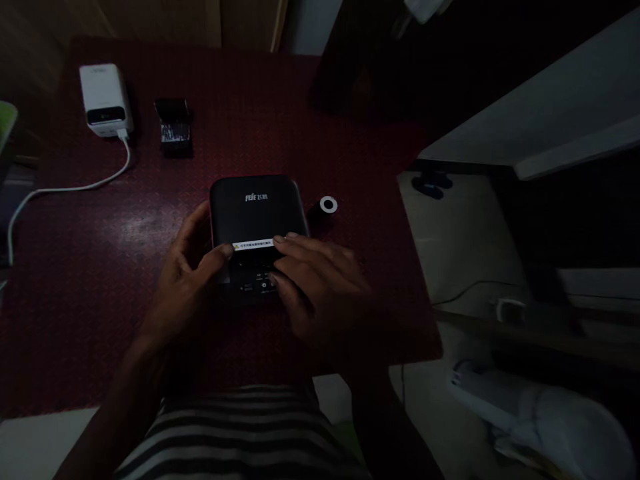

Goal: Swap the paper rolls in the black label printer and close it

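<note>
A black box-shaped device (257, 207) with a white logo and a white warning strip sits on the dark red table (100, 267). My left hand (193, 267) cups its left side, thumb on the top near the strip, fingers curled along the edge. My right hand (315, 283) lies over the front button panel, fingers stretched towards the strip. A small roll (328, 205) with a white ring face lies just right of the device, apart from both hands.
A white power bank (105, 100) with a white cable (65, 190) sits at the far left. A small black object (173, 128) lies beside it. The table's right edge drops to a pale floor with cables and cloth.
</note>
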Available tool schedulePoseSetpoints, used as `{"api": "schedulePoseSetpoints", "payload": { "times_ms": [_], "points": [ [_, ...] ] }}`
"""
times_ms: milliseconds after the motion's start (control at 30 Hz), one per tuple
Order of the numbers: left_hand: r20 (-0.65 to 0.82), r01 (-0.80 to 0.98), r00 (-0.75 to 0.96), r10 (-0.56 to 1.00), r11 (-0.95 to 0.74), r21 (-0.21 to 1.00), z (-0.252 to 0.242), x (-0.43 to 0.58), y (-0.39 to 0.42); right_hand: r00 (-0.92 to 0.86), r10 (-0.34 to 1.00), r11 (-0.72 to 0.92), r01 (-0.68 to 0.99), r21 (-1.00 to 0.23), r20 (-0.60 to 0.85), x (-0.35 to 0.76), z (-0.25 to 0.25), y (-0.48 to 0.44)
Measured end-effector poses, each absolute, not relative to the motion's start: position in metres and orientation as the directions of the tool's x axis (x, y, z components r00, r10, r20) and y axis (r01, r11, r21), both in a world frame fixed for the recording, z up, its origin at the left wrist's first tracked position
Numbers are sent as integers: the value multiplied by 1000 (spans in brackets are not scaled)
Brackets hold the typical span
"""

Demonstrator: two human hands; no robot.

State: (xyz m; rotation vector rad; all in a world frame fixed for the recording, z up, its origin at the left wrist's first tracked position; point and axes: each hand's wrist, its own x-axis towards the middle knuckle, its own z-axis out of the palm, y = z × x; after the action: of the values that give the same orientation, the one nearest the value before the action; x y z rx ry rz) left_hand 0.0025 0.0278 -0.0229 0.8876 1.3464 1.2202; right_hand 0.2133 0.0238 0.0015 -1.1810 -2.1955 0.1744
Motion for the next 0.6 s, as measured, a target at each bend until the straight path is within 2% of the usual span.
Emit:
{"api": "schedulePoseSetpoints", "payload": {
  "times_ms": [167, 267, 400, 500, 600],
  "points": [
    [-233, -150, -180, 956, 207, 967, -22, 6, 27, -373, 786, 594, 677, -434, 493, 211, -3, 24],
    [-222, -132, -200, 954, 198, 971, -24, 5, 24, -335, 801, 583, 629, -515, 496, 215, -3, 23],
    [-234, -131, -188, 954, 211, 969, -23, 0, 10, -118, 842, 491, 575, -655, 527, 225, -8, 17],
    [-219, -90, -169, 961, 206, 974, -22, -6, -1, 74, 911, 303, 548, -780, 405, 229, -18, 10],
    [-211, -43, -169, 963, 207, 977, -22, -9, -5, 144, 965, 117, 509, -853, 219, 226, -31, 2]
  ]
}}
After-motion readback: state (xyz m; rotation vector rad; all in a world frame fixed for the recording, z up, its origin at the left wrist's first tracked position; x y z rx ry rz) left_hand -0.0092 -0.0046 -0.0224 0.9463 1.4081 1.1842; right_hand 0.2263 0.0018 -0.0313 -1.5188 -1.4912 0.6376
